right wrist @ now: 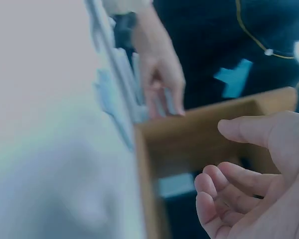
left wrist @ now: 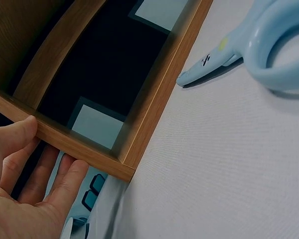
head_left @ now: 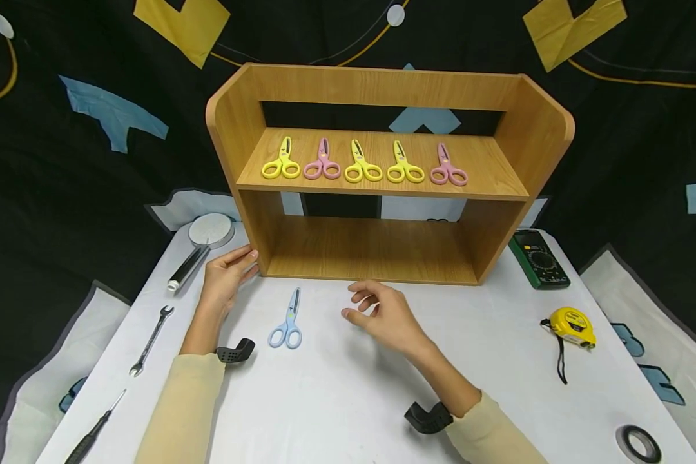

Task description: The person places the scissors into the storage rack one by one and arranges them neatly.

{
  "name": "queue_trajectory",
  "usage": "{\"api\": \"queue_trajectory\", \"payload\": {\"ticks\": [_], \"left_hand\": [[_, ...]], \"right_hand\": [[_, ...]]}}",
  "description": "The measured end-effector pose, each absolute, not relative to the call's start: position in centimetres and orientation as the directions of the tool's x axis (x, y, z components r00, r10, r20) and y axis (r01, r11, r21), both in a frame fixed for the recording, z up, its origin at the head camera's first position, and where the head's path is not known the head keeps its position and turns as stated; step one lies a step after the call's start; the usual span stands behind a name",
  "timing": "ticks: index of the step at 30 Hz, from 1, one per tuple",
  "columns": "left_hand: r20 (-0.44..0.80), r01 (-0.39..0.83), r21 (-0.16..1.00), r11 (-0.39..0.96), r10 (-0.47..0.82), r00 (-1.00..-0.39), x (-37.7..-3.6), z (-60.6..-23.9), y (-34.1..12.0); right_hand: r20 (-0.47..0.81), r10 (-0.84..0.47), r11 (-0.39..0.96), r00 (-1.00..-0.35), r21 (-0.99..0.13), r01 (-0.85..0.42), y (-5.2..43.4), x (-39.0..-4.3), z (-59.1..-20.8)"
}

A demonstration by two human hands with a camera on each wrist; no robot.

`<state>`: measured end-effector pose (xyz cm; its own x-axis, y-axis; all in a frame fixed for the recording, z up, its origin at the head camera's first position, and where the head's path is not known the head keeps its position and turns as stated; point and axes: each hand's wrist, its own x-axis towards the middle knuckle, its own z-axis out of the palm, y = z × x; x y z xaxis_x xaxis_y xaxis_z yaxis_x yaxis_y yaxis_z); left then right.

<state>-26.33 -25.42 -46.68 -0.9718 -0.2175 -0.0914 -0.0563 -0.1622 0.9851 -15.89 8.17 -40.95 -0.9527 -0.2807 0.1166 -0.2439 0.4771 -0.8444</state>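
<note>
My left hand [head_left: 223, 280] rests against the left side of a two-level wooden shelf [head_left: 377, 251]. In the left wrist view its fingertips touch the front edge and outer face of the side panel [left wrist: 70, 147]. Light-blue scissors [head_left: 290, 322] lie on the white table between my hands, blades toward the shelf. Over the table in front of the shelf hovers my right hand [head_left: 385, 316], fingers loosely bent and holding nothing. On the upper board sit several small scissors in a row, such as yellow scissors [head_left: 282, 160] at the left end and pink scissors [head_left: 448, 167] at the right.
A magnifying glass [head_left: 200, 248], a wrench [head_left: 152, 341] and a screwdriver [head_left: 95, 428] lie along the table's left side. To the right are a green-cased multimeter [head_left: 539, 259], a yellow tape measure [head_left: 571, 327] and a roll of black tape [head_left: 640, 444]. Dark fabric hangs behind.
</note>
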Motion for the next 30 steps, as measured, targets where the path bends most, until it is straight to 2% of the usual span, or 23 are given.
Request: {"api": "queue_trajectory", "payload": {"ticks": [9, 13, 22, 30], "left_hand": [[-0.091, -0.059, 0.987, -0.152, -0.215, -0.972, -26.5, -46.6, -25.4], [-0.099, -0.067, 0.986, -0.15, -0.218, -0.971, -26.4, -46.5, -25.5], [-0.091, -0.058, 0.986, -0.156, -0.216, -0.972, -26.3, -46.5, -25.5], [-0.094, -0.062, 0.987, -0.15, -0.217, -0.972, -26.2, -46.7, -25.4]], "right_hand": [[0.006, -0.37, 0.46, -0.929, -0.867, -0.189, 2.7, -16.1, -46.1], [-0.007, -0.385, 0.509, -0.923, -0.836, -0.206, 0.6, -16.2, -47.5], [-0.037, -0.326, 0.688, -0.945, -0.695, -0.21, -1.8, -16.3, -47.8], [-0.011, -0.319, 0.717, -0.948, -0.657, -0.234, -2.3, -16.3, -47.9]]}}
